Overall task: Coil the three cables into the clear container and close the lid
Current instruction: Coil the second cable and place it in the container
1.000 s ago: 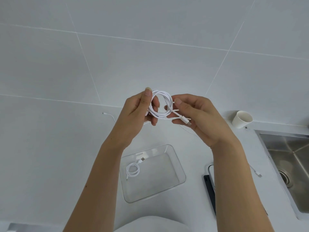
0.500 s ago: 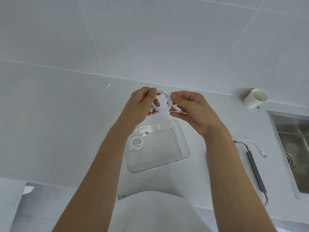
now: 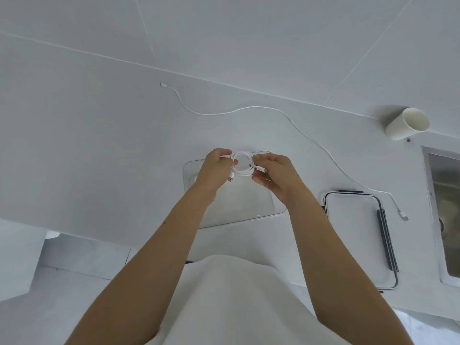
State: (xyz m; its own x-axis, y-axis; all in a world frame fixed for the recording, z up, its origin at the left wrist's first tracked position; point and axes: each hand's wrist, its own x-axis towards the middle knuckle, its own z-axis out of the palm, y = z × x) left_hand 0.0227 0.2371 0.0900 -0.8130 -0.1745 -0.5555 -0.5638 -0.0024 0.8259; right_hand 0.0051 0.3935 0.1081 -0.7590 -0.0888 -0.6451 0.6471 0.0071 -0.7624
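A white cable wound into a small coil hangs between both hands, just above the far end of the clear container. My left hand pinches its left side, with the USB plug dangling below the fingers. My right hand pinches the right side, near the other plug. My left forearm hides the container's left part, where a coiled cable lay earlier. A third white cable lies uncoiled across the counter behind the container. The clear lid, with dark clips, rests flat to the right.
A white paper cup lies on its side at the back right. A steel sink is set into the counter at the far right. The counter's near edge runs just below the container, with the floor visible at lower left.
Both hands have lowered the coiled cable from in front of the wall to just over the container. The camera has tilted down, bringing the lid and the loose cable fully into view.
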